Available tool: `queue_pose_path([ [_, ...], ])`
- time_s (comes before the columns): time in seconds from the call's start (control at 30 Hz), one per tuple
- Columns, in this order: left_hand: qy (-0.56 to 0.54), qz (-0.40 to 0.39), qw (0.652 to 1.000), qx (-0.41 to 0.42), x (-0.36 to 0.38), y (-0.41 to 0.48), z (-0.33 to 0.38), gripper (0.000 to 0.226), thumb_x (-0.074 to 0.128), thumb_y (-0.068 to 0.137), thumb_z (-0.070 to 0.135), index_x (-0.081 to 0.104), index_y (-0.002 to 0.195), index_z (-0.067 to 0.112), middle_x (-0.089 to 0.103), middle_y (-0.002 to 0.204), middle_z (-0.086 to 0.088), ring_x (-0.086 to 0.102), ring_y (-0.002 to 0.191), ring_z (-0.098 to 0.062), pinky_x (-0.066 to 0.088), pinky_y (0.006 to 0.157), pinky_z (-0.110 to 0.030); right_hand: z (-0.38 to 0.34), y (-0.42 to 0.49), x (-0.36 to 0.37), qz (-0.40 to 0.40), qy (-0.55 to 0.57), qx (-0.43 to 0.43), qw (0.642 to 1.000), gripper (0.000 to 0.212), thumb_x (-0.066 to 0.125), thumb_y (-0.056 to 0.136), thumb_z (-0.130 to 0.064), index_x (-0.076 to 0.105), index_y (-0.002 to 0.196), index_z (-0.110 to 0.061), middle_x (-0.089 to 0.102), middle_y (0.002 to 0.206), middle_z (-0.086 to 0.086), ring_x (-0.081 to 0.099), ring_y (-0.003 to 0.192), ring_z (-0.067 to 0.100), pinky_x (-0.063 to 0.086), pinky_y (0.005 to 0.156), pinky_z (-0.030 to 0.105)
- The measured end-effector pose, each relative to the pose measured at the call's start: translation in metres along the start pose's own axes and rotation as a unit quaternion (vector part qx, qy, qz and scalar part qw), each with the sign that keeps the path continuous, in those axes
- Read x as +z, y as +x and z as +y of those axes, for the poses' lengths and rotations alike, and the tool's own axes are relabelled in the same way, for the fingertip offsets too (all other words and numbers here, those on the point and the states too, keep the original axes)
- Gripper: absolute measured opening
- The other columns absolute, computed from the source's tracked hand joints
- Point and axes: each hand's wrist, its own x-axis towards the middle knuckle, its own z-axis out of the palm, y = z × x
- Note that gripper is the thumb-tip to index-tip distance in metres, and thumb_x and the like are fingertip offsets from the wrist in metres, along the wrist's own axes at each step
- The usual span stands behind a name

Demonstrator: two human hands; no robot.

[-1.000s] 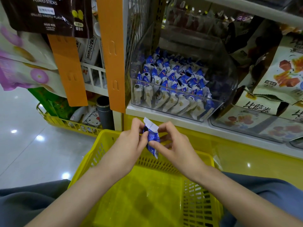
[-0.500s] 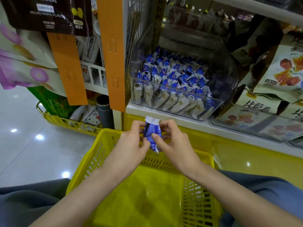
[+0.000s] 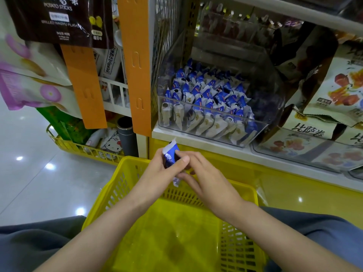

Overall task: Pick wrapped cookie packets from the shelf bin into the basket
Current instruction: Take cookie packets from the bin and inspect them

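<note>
Your hands have drawn closer together than a moment ago: your left hand (image 3: 157,173) wraps its fingers round the cookie packet (image 3: 170,154) and your right hand (image 3: 208,183) pinches it too, above the far rim of the basket (image 3: 129,163). No packet shows inside yet, and the shelf bin (image 3: 265,91) looks well stocked, so most picking remains

A shop — stocked snack shelves (image 3: 245,152), yellow basket (image 3: 125,173).
</note>
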Motion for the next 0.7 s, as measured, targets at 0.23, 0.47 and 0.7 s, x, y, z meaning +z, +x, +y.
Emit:
queue_pose_path([
  [0.23, -0.083, 0.077, 0.993, -0.035, -0.004, 0.009, 0.002, 0.021, 0.044, 0.096, 0.029, 0.062, 0.098, 0.020, 0.074, 0.087, 0.004, 0.068, 0.088, -0.014, 0.048, 0.090, -0.034, -0.004, 0.009, -0.008, 0.036, 0.170, 0.174, 0.969, 0.032, 0.053, 0.092, -0.020, 0.051, 0.123, -0.012, 0.058, 0.119, 0.002, 0.055, 0.105, 0.010, 0.045, 0.090, 0.020],
  [0.47, -0.221, 0.039, 0.972, -0.065, -0.008, 0.007, 0.014, 0.047, 0.032, 0.098, 0.031, 0.047, 0.128, -0.003, 0.053, 0.122, -0.035, 0.052, 0.118, -0.040, 0.043, 0.102, -0.043, -0.006, 0.013, -0.010, 0.021, 0.420, 0.196, 0.886, 0.019, 0.053, 0.088, 0.005, 0.059, 0.100, -0.009, 0.068, 0.065, -0.004, 0.062, 0.053, 0.002, 0.052, 0.057, 0.014],
  [0.7, -0.206, -0.014, 0.977, -0.042, -0.014, 0.007, 0.014, 0.028, 0.048, 0.092, 0.021, 0.059, 0.112, 0.005, 0.071, 0.101, -0.009, 0.067, 0.088, -0.020, 0.055, 0.066, -0.028, -0.002, 0.012, -0.005, 0.088, 0.231, 0.128, 0.960, 0.031, 0.062, 0.085, -0.005, 0.060, 0.093, -0.035, 0.067, 0.063, -0.008, 0.064, 0.059, 0.002, 0.052, 0.062, 0.016],
])
